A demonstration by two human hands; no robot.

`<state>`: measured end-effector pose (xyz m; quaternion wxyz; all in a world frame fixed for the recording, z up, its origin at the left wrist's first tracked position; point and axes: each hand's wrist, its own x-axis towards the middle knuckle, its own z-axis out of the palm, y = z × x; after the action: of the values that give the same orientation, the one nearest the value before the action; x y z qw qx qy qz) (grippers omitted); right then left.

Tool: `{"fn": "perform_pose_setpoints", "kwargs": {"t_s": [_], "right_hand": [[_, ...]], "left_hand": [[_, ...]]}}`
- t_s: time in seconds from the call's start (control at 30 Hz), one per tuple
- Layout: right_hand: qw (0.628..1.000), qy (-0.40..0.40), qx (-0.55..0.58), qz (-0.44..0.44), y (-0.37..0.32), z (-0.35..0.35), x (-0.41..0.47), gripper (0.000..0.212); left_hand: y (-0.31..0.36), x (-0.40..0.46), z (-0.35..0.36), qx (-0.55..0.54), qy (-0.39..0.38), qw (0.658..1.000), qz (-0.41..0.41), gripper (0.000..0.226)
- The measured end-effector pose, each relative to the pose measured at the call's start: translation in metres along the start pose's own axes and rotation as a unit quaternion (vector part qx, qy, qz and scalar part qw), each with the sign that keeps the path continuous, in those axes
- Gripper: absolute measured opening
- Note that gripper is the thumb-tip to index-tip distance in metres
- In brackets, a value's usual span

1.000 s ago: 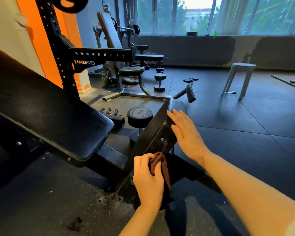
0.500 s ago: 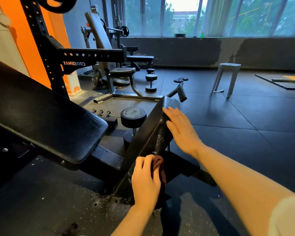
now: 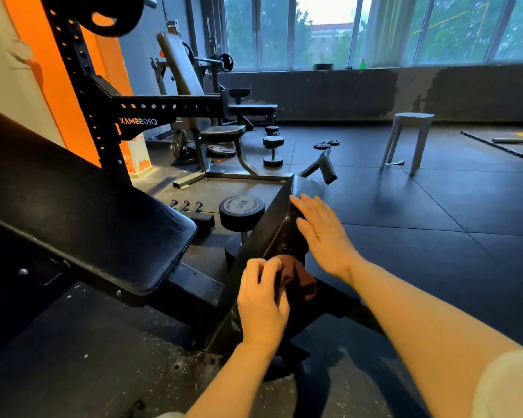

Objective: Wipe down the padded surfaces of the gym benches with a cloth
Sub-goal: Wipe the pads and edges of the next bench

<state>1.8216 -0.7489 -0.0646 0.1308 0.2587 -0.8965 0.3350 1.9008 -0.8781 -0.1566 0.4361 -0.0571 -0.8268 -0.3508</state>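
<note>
Dim gym flooring of dark rubber tiles (image 3: 435,236) fills the head view, with windows across twelve o'clock and an orange-backed rack (image 3: 103,110) at ten. At centre a small seat pad (image 3: 272,233) tilts steeply upward. The left hand (image 3: 261,306), at six o'clock, grips a bunched brown cloth (image 3: 299,282) against the pad's lower right face. The right hand (image 3: 320,233) lies flat with straight fingers on the upper part of that face, bracing it.

Likely trouble: the cloth is wadded into a lump, so it probably touches only a narrow strip and could leave patches unwiped. The pad's edge is thin, and the cloth might slip off it toward the frame below. A dumbbell (image 3: 242,218) stands just beside the pad at eleven o'clock, close enough to knock with a wide stroke.

The long back pad (image 3: 88,212) at nine o'clock is cut off by the frame. The seat pad's right face is mostly turned away, so its cleanliness cannot be judged.
</note>
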Motion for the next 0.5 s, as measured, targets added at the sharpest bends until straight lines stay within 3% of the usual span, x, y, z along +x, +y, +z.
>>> {"fn": "perform_pose_setpoints", "kwargs": {"t_s": [0.1, 0.2, 0.33, 0.5], "right_hand": [[1.0, 0.001, 0.01, 0.004, 0.001, 0.0, 0.001, 0.046], [1.0, 0.006, 0.016, 0.002, 0.001, 0.0, 0.003, 0.045], [1.0, 0.008, 0.026, 0.005, 0.0, 0.004, 0.001, 0.045], [1.0, 0.006, 0.028, 0.002, 0.0, 0.002, 0.0, 0.045]], "left_hand": [[0.013, -0.006, -0.002, -0.002, 0.047, 0.998, -0.03, 0.028], [0.031, 0.026, -0.004, -0.024, 0.105, 0.994, 0.016, 0.032], [0.027, 0.045, 0.001, 0.047, 0.066, 0.994, 0.075, 0.038], [-0.006, 0.003, 0.002, 0.09, 0.022, 0.99, 0.109, 0.046]]}}
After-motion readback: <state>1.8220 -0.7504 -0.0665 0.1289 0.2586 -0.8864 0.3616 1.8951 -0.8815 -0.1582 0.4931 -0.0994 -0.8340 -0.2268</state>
